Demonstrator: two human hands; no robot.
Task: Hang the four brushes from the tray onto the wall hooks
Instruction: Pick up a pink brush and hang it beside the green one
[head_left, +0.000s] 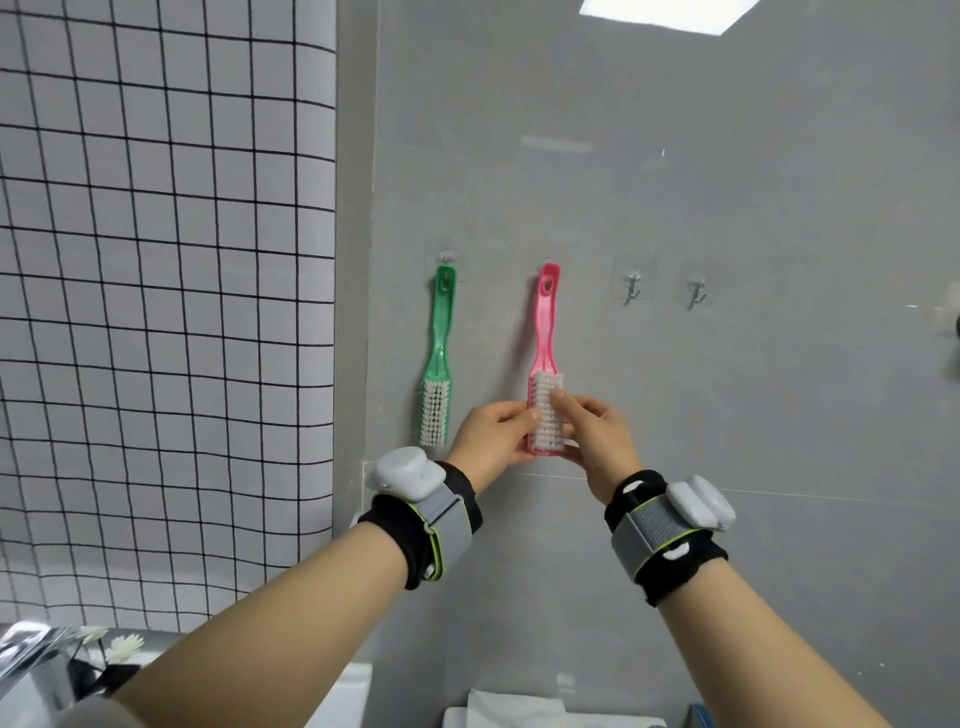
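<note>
Pink brush (544, 332) pinched at its bristle head by both hands, left (493, 441) and right (597, 441); no writing readable.

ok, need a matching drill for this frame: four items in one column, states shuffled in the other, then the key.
Items
1. green brush
2. pink brush
3. third hook
4. left hand

States
A. bare, nothing on it
B. hanging from the leftmost hook, no hand on it
C. gripping the left side of a bristle head
D. handle up at the second hook, head held by both hands

Pairs: 1-B, 2-D, 3-A, 4-C. The right hand grips the other side of the pink brush; the fourth hook is bare too.
</note>
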